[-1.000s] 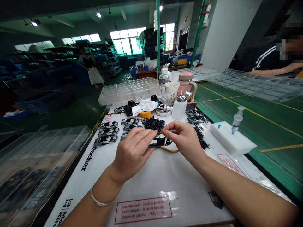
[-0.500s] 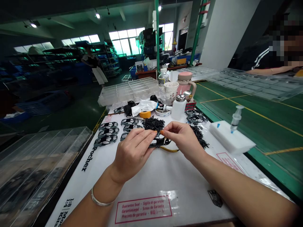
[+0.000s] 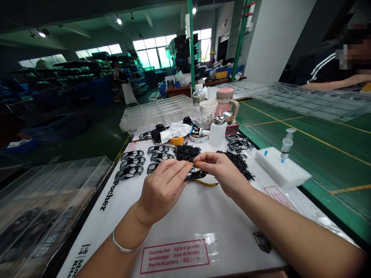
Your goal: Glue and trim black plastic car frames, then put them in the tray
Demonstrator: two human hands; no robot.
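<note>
My left hand is closed around a glossy black plastic frame, shaped like a model car part, and covers its left side. Above the frame's upper edge, the thumb and forefinger of my right hand are pinched together, almost touching the left fingertips. Whatever sits between those right fingertips is too small and hidden to make out. Just beyond my hands lies a pile of small black curved pieces. A second pile of black pieces spreads beside my right hand.
Similar black frames lie in rows at the left. Behind stand a white dispenser bottle, a paper cup and a pink jug. A syringe stands in a white foam block at right. A co-worker's arm shows far right.
My right fingertips have shifted slightly left, closer to the left ones, and the frame has tilted a little. In the background a walking person has moved right.
</note>
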